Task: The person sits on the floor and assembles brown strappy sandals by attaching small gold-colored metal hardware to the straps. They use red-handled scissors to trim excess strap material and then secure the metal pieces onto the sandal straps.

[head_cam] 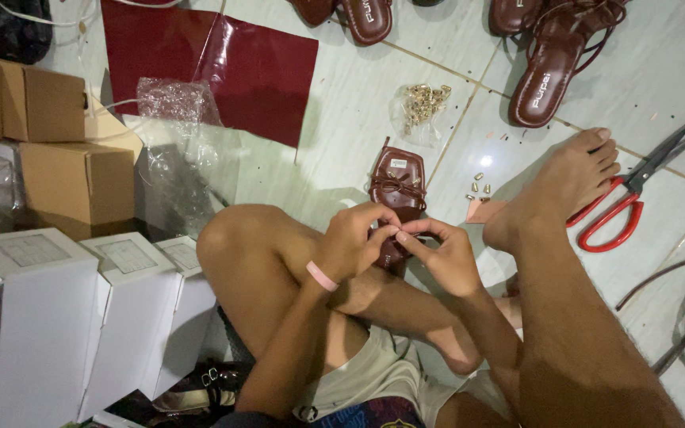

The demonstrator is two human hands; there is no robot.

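My left hand [352, 238] and right hand [441, 255] are pinching together something too small to make out, just over 1 brown sandal [396, 190] on the floor, partly hidden. 1 red scissors [632, 198] is lying right, 3 white boxes [81, 317] left.

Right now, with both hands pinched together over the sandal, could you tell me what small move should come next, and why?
Probably keep the pinch and ease the strap end down toward the sandal. The left hand and right hand meet fingertip to fingertip just above its near end, holding something too small to make out. Loose gold bits lie beside the sandal on the floor, within reach.
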